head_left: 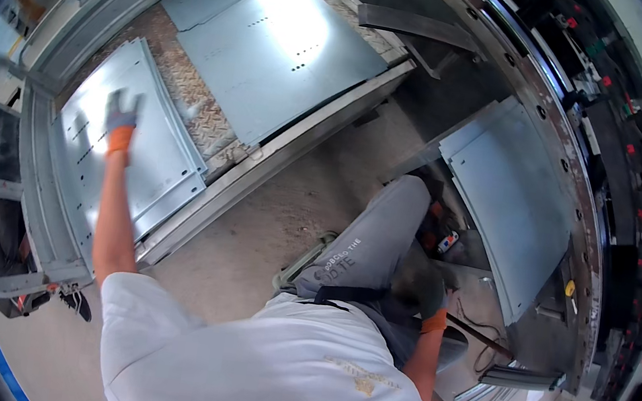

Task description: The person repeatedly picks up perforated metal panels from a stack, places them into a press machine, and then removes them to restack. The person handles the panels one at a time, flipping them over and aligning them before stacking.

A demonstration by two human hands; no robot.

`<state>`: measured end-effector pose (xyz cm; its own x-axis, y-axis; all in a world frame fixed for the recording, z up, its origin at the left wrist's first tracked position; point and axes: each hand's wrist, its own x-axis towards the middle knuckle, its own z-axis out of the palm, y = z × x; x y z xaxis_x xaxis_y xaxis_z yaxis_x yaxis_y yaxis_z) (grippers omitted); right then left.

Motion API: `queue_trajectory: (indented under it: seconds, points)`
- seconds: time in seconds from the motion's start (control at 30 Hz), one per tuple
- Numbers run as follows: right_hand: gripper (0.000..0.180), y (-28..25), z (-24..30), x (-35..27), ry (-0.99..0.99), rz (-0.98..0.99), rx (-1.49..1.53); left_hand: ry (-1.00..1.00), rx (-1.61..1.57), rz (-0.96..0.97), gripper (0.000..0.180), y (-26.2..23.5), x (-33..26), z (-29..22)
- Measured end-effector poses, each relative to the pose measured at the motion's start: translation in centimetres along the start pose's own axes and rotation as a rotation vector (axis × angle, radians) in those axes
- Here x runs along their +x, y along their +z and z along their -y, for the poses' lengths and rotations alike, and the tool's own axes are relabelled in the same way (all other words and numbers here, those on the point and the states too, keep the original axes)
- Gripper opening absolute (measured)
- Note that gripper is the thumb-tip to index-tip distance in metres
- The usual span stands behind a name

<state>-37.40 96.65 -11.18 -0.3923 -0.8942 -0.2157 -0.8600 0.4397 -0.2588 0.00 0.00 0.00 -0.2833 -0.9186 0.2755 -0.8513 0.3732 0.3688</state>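
My left hand (pixel 123 111), in a grey glove with an orange cuff, reaches out over a stack of flat metal sheets (pixel 154 164) on the left. Its fingers are spread and a little blurred, with nothing in them; whether it touches the top sheet I cannot tell. These sheets are shiny, with small dark holes punched near their edges. Beside my thigh is my right hand (pixel 424 290), in a dark glove with an orange cuff; its fingers do not show clearly. More punched metal sheets (pixel 273 72) lie farther back.
The sheets rest on a worn, tread-patterned metal platform (pixel 185 73) with a raised rim. Another stack of sheets (pixel 511 201) leans on the right, next to a long machine (pixel 604 205). A grey beam (pixel 417 26) juts out at the back. Metal strips (pixel 522 378) lie lower right.
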Motion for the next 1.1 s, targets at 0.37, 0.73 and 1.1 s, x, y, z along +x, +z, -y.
queue_trajectory:
  seconds: [0.37,0.73,1.1]
  points:
    - [0.02,-9.4,7.4,-3.1,0.492,0.023,0.241,0.254,0.183,0.5,0.096,19.9,-14.1,-33.4]
    - [0.037,-10.1,1.0,-3.5,0.659,-0.864,1.14,0.969,-0.322,0.264,0.095,17.1,-25.4,-49.0]
    - [0.047,-14.5,2.9,-2.5,0.584,-1.038,2.08,1.519,-0.119,0.519,0.096,6.2,-46.0,-76.2]
